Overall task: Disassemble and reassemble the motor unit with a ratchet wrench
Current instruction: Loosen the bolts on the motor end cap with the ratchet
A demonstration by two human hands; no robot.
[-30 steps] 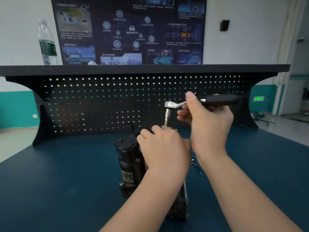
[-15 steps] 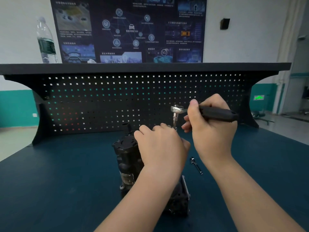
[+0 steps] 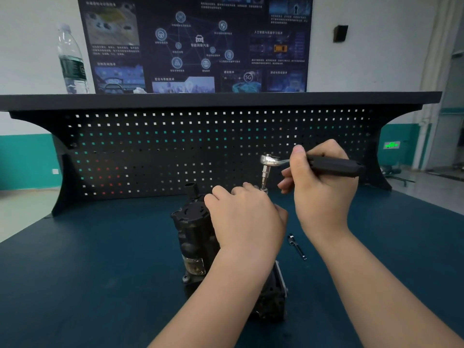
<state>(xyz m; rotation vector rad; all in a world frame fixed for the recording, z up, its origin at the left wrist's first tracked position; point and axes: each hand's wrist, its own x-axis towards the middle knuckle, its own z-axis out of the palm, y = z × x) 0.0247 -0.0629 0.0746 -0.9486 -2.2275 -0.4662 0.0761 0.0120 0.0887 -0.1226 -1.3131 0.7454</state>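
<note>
The right hand (image 3: pixel 324 187) gripped the black handle of the one ratchet wrench (image 3: pixel 311 165), whose socket pointed down onto a fastener at the top of the motor unit (image 3: pixel 194 232). The left hand (image 3: pixel 244 217) lay curled over the top of this unit and held it steady on the blue table (image 3: pixel 88 272). I judge that the step was the turning of one bolt, though loosening or tightening could not be told; the next move would need a level swing with the socket seated. One loose bolt (image 3: pixel 297 246) lay just beside the single unit, and one bottle (image 3: pixel 72 61) stood on the shelf.
</note>
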